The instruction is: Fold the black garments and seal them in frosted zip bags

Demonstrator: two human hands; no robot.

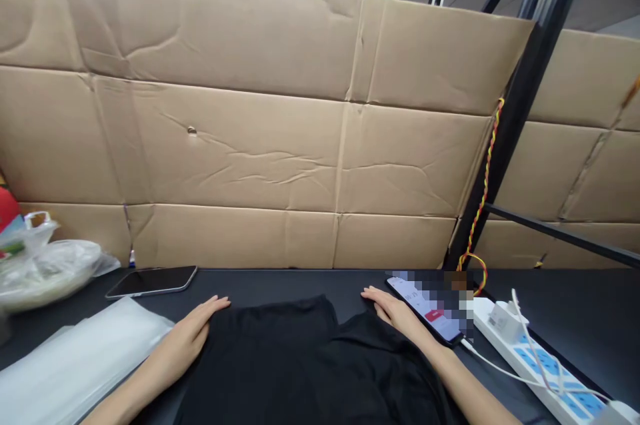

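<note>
A black piece of cloth (pixel 280 365), perhaps a garment, lies spread on the dark table (pixel 240 285) in front of me. Along its left edge rests my left hand (pixel 197 325), fingers stretched out and pointing away from me. My right hand (pixel 393 312) lies flat at the cloth's far right corner, its fingers extended and close to a lit phone (pixel 425 312). Neither hand grips anything that I can see. The cloth's near part runs out of the bottom of the view.
Translucent plastic bags (pixel 85 358) lie left, with a dark-screened phone (pixel 153 281) and a knotted plastic bag (pixel 55 268) behind them. At right are a white power strip (pixel 540 362) with cables and a black metal post (pixel 515 118). A cardboard wall (pixel 240 145) stands behind the table.
</note>
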